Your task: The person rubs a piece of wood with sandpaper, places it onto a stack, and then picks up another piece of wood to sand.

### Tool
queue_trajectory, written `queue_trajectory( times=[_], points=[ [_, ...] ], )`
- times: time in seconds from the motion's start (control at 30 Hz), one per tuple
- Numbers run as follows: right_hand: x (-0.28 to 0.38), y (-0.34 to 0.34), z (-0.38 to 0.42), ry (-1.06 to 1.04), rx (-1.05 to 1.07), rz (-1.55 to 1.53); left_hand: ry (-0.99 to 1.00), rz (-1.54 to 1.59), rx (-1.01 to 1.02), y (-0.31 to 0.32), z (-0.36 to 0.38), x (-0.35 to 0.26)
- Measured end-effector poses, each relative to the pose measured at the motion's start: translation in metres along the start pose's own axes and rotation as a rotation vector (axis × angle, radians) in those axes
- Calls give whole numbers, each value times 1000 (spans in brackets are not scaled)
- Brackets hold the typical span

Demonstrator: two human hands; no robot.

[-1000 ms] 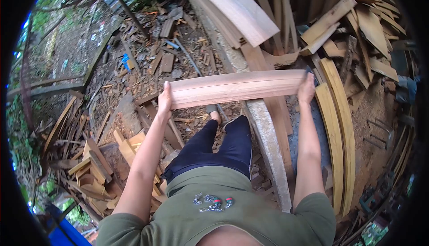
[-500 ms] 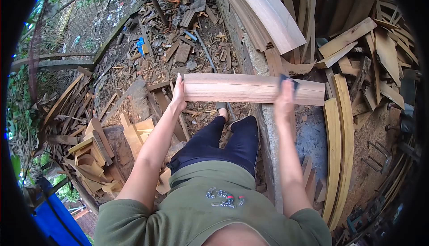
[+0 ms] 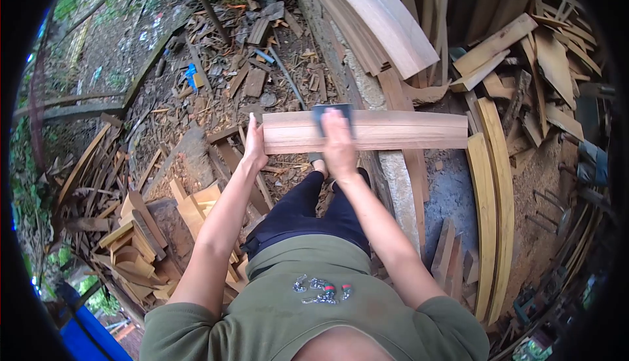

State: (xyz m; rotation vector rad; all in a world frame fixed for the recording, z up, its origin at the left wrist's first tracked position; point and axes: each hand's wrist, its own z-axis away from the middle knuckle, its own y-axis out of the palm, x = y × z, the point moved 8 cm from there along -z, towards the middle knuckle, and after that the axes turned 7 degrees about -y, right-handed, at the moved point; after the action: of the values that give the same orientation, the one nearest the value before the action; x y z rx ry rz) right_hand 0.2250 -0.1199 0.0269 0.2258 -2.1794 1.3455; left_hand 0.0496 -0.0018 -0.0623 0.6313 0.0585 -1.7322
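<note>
A slightly curved, pale reddish wooden board [image 3: 413, 130] lies crosswise in front of me. My left hand [image 3: 255, 145] grips its left end, thumb and fingers at the edge. Near the board's middle, my right hand [image 3: 339, 148] presses a dark sheet that looks like sandpaper [image 3: 318, 114] flat on the upper face. Motion blurs the right fingers a little. Below its right part, the board passes over a low concrete ledge [image 3: 394, 177].
Curved boards [image 3: 386, 27] are stacked at the upper right. Two long yellowish curved pieces [image 3: 493, 217] lie to the right, near a scrap wood pile [image 3: 553, 66]. More offcuts [image 3: 141, 236] lie at left. Wood debris [image 3: 255, 82] covers the ground ahead.
My right hand has slid left along the board with the dark sheet, from near its right end to about the middle. My left hand keeps hold of the left end.
</note>
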Motion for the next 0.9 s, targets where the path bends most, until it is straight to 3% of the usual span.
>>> queue_trajectory(
  times=[0.1, 0.2, 0.33, 0.43, 0.5, 0.6, 0.63, 0.7, 0.73, 0.8, 0.87, 0.9],
  points=[
    [46, 35, -9, -150, 85, -127, 4, 11, 50, 9, 7, -4],
    [52, 26, -14, -292, 138, -145, -15, 42, 65, 7, 7, -4],
    [10, 0, -4, -118, 63, -37, -4, 27, 27, -5, -7, -4],
    [36, 29, -18, -118, 40, 12, -18, 58, 140, 6, -4, -7],
    [72, 59, -25, -254, 72, 29, -39, 71, 145, 8, 3, -8],
    [103, 59, -28, -250, 106, -153, 22, 197, 53, -6, 0, -7],
    [101, 53, -23, -237, 95, -145, -54, 234, 40, -1, 10, -4],
    [89, 34, 3, -311, 185, -123, -91, 202, 153, -6, 2, 1],
    [74, 25, 18, -295, 177, -88, -118, 185, 259, -2, -1, 4],
    [31, -4, 33, -143, 138, 6, -126, 194, 262, 13, 8, 0],
    [4, -25, 37, 62, 54, 94, -56, -66, 113, 14, 7, -2],
    [12, -23, 36, 96, 59, 108, -43, -9, 47, 9, 3, 1]
  ],
)
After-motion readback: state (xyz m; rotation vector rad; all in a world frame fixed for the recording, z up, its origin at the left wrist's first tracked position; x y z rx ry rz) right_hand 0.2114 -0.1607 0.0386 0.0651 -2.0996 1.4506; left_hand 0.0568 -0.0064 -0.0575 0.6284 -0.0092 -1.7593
